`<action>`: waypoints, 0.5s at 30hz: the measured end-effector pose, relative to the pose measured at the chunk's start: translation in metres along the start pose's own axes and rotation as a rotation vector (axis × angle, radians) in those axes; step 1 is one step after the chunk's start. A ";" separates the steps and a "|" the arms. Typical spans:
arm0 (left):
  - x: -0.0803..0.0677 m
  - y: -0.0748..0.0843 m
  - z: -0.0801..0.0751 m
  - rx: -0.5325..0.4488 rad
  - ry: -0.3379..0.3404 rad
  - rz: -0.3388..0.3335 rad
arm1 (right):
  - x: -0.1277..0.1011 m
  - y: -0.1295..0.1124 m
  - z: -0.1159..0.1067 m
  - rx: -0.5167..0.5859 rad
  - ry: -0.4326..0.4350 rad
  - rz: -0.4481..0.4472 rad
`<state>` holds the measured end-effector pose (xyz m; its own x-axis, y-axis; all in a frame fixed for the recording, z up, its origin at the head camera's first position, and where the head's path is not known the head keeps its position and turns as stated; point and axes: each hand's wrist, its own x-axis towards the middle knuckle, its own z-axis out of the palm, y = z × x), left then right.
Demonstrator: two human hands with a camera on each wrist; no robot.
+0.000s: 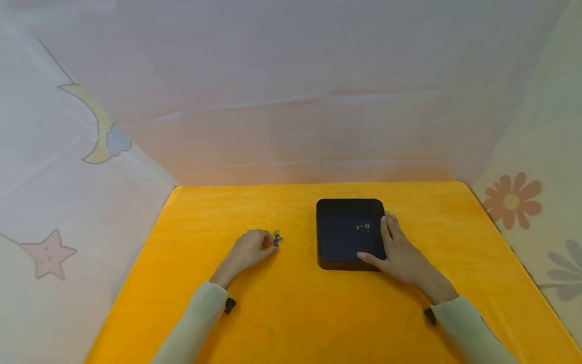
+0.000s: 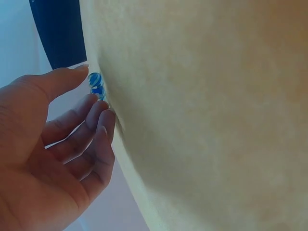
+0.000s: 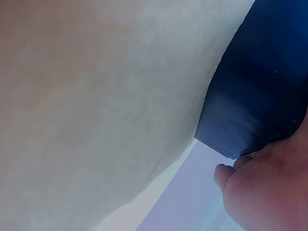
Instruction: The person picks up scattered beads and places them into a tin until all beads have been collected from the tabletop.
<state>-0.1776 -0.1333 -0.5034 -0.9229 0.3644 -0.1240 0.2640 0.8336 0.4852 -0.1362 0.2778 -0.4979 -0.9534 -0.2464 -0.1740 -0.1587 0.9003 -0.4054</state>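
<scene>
My left hand (image 1: 247, 248) reaches down beside a small cluster of glass marbles (image 1: 276, 240) on the yellow cloth, some blue and some yellowish. In the left wrist view, its thumb and bent fingers stand apart on either side of the blue marbles (image 2: 96, 85), with the fingertips close to them. To the right lies a shallow black square tray (image 1: 336, 242) with several more marbles (image 1: 362, 227) in its right part. My right hand (image 1: 402, 258) holds the tray at its near right corner, thumb over the near rim and fingers along the outer right side.
Yellow cloth (image 1: 295, 313) covers the table, with pale fabric walls (image 1: 291, 126) at the back and both sides. Dark wrist devices (image 1: 230, 305) show at both sleeves. A strip of cloth separates the loose marbles from the tray.
</scene>
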 end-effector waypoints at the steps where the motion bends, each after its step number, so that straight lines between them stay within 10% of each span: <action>1: 0.000 0.000 0.001 0.002 -0.006 0.005 | 0.000 0.000 0.000 -0.001 0.000 0.000; 15: 0.005 0.001 0.007 0.043 -0.030 -0.012 | 0.000 0.000 0.000 -0.007 -0.001 0.007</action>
<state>-0.1798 -0.1282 -0.5100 -0.9174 0.3663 -0.1557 0.2657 0.8549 0.4456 -0.1356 0.2774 -0.4979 -0.9544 -0.2399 -0.1775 -0.1534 0.9046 -0.3977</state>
